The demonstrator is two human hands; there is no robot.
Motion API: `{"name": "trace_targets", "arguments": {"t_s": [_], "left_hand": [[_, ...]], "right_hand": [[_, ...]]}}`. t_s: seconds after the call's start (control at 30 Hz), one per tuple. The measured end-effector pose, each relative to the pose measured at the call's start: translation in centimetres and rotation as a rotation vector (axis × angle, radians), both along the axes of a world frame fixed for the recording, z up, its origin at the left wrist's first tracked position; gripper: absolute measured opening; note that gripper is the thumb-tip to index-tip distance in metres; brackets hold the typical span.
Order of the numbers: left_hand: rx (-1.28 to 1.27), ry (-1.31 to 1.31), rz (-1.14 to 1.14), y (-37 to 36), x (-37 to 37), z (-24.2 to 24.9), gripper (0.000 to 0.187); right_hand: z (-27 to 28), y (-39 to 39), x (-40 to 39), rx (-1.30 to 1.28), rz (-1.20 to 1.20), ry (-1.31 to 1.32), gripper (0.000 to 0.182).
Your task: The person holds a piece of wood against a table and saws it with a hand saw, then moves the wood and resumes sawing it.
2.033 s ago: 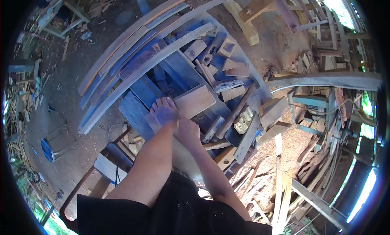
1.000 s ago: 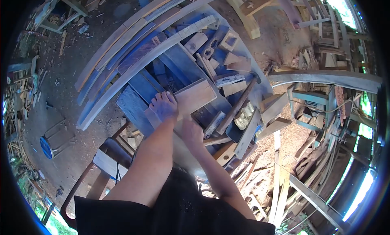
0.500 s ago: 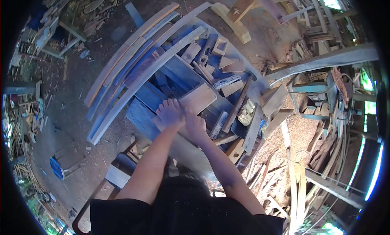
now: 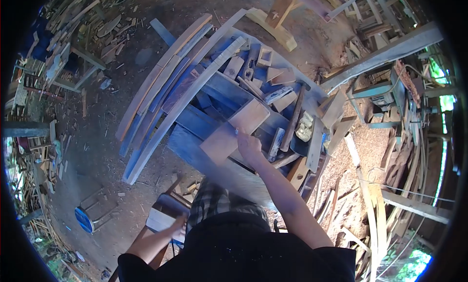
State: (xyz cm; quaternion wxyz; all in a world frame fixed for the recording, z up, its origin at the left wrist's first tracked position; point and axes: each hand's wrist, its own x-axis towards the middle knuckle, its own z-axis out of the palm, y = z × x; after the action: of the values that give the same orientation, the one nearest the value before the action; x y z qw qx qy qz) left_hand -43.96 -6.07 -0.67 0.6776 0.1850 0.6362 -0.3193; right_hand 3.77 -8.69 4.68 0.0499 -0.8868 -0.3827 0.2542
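A flat, pale wooden board (image 4: 219, 144) lies slantwise across the bench before me. My right hand (image 4: 249, 144) is closed at the board's right edge, with something small at the fingertips that I cannot make out. Down at the lower left, my left hand (image 4: 179, 227) hangs beside my thigh, close to a pale wooden block (image 4: 161, 218) on a low stand; its fingers are smeared by motion. Just right of the board lies a long wooden bar (image 4: 294, 119), like a hammer handle.
Long curved timbers (image 4: 168, 111) lie along the bench's left side. Small wood blocks (image 4: 265, 56) and offcuts crowd its far end. A crumpled yellowish lump (image 4: 304, 127) sits at the right. A blue-topped stool (image 4: 84, 219) lies on the floor; a thick beam (image 4: 385, 55) juts in from the right.
My left hand has left the board and swung down to the lower left beside the stand. The right hand stays at the board, and the view has shifted slightly.
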Motion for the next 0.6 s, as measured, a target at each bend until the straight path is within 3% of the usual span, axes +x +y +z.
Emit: {"name": "trace_targets", "arguments": {"t_s": [0.03, 0.23, 0.47, 0.6], "left_hand": [[0.050, -0.178, -0.123, -3.1, -4.5, -2.4, 0.052], [0.036, -0.192, -0.132, -2.4, -6.2, -2.9, 0.051], [0.105, -0.226, 0.040, -7.4, -5.1, -2.0, 0.049], [0.161, -0.237, 0.150, -11.4, -4.1, -1.2, 0.048]], "right_hand": [[0.0, 0.1, -0.1, 0.000, -0.004, 0.000, 0.024], [0.0, 0.2, -0.3, -0.032, -0.019, -0.001, 0.027], [-0.6, -0.3, 0.0, 0.009, 0.068, -0.059, 0.030], [-1.0, -0.1, 0.7, 0.016, 0.010, 0.037, 0.033]]}}
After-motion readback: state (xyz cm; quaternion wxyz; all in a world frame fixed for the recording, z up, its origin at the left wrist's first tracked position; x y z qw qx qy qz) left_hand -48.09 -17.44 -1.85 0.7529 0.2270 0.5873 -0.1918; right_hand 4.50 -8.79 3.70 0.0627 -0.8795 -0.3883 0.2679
